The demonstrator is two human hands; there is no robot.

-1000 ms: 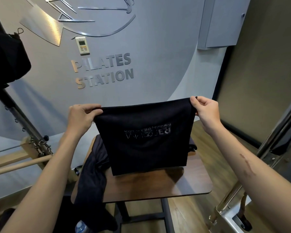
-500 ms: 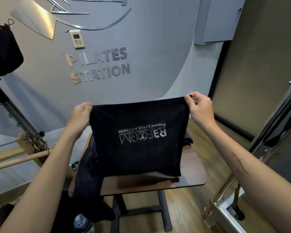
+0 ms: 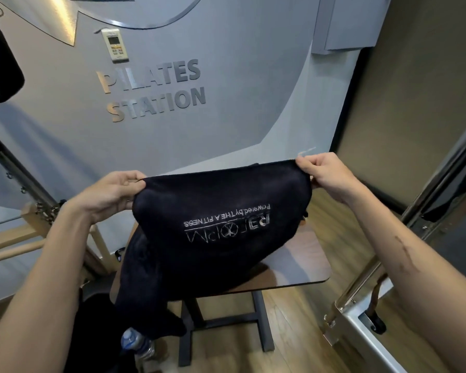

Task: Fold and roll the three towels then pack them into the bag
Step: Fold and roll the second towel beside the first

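A: Start at the left. What has the left hand (image 3: 113,191) got?

B: Its fingers and thumb are closed in a pinch on the near-left top corner of the black towel (image 3: 218,224). The towel hangs between the two hands, above the small wooden table (image 3: 304,262), with its lower part sagging onto more dark cloth (image 3: 143,286) draped over the table's left side.

A: How would you expect it to handle?

B: Soft and light, I'd judge. It bellies out and droops with no stiffness, so it goes wherever the corners lead. The stitched logo (image 3: 228,224) reads upside down and mirrored from here.

A: And the right side?

B: The right hand (image 3: 326,175) pinches the opposite top corner, fingers curled over the hem. Corners look like the sensible hold: they keep the top edge taut for a clean fold. Grabbing mid-cloth would likely bunch it.

A: The bag?

B: I can't pick it out with any certainty.
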